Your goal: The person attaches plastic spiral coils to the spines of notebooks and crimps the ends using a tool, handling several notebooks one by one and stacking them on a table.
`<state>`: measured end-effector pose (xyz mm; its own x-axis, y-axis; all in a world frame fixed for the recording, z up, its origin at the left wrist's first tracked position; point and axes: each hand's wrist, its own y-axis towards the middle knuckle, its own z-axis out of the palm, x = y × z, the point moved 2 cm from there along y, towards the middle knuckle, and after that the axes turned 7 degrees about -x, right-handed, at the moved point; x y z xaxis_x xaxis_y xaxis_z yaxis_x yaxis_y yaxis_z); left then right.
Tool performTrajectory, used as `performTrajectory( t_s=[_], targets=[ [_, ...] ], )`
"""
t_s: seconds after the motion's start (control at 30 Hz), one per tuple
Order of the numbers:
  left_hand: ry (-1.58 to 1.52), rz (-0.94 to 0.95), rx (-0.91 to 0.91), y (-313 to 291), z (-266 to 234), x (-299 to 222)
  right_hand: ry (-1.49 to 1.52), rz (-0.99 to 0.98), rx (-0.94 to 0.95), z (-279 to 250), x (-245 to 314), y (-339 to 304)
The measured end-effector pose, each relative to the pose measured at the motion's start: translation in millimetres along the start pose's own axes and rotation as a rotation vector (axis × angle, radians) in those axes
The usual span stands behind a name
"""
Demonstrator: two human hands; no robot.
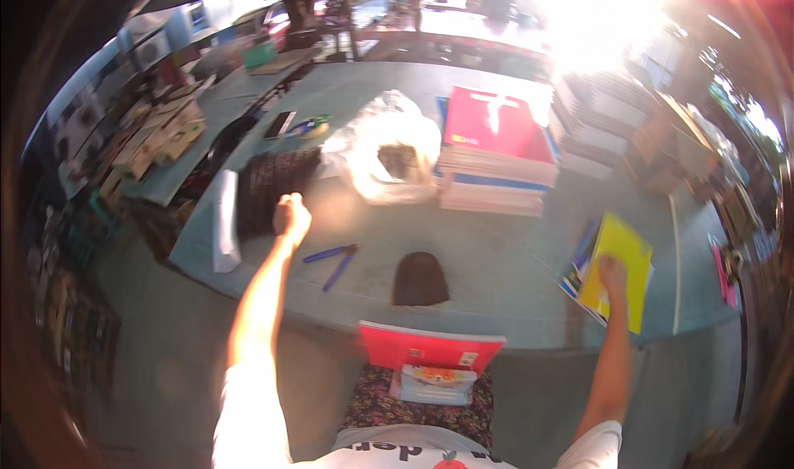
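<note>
Reaching wide on both sides, and watching from my end, I've got the left hand (pixel 291 217) at the lower right edge of a dark ribbed bundle (pixel 277 184), left of centre in the frame. Its fingers look curled in, but blur hides whether they pinch a strand, so I can't call that a grip. Over at the right of the frame, the right hand (pixel 612 275) is on a yellow booklet (pixel 630 250), fingers bent over the cover; holding it or only pressing, I can't tell.

I'd want the left fingertips taking one thin piece by its end, since the ribs look close enough to snag each other. On the right, I'd spread the grip along an edge: that booklet lies over other papers (pixel 571 285), and a hard drag could pull them askew.

Moving inward, blue-handled pliers (pixel 333 262) lie splayed just right of the left forearm, and a brown rounded piece (pixel 420 279) sits lower centre on the counter (pixel 496 254). A red book (pixel 430 345) rests on the lap at bottom centre; steady knees should serve it well. Farther out, a crumpled plastic bag (pixel 372 167) and a tall book stack (pixel 496 150) fill upper centre, so I'd route both arms around them.
</note>
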<state>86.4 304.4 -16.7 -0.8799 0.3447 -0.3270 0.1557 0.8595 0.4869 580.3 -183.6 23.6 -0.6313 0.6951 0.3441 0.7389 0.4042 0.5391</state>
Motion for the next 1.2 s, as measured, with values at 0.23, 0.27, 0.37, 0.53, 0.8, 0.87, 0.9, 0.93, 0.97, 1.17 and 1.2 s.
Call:
performTrajectory(
  t_s=[0.23, 0.27, 0.37, 0.53, 0.8, 0.87, 0.9, 0.93, 0.97, 1.17, 1.2],
  targets=[
    [0.281, -0.064, 0.030, 4, 24, 62, 0.288, -0.181, -0.098, 36, 33, -68],
    [0.288, -0.047, 0.118, 1, 31, 35, 0.338, -0.196, -0.077, 19, 35, -81],
    [0.365, -0.040, -0.142, 8, 28, 97, 0.503, -0.248, 0.175, 25, 109, -136],
    [0.559, 0.149, -0.139, 26, -1, 25, 0.642, -0.467, 0.369, -25, 230, -179],
    [-0.225, 0.210, -0.430, 5, -175, 45, 0.625, -0.695, 0.636, 22, 344, -232],
    [-0.472, 0.125, -0.317, -22, -219, 47, 0.580, -0.635, 0.691, 32, 344, -235],
    [-0.694, -0.121, -0.134, -35, -236, 37, 0.588, -0.592, 0.664, 34, 335, -229],
    [-0.813, -0.252, -0.101, -49, -255, 28, 0.605, -0.561, 0.648, 35, 327, -225],
    [-0.965, -0.232, -0.090, -58, -265, 34, 0.636, -0.520, 0.676, 34, 323, -220],
    [-1.310, -0.099, 0.027, -116, -259, 1, 0.638, -0.473, 0.789, 26, 320, -207],
    [-1.280, -0.106, 0.198, -131, -243, -13, 0.646, -0.525, 0.752, 29, 323, -213]
  ],
)
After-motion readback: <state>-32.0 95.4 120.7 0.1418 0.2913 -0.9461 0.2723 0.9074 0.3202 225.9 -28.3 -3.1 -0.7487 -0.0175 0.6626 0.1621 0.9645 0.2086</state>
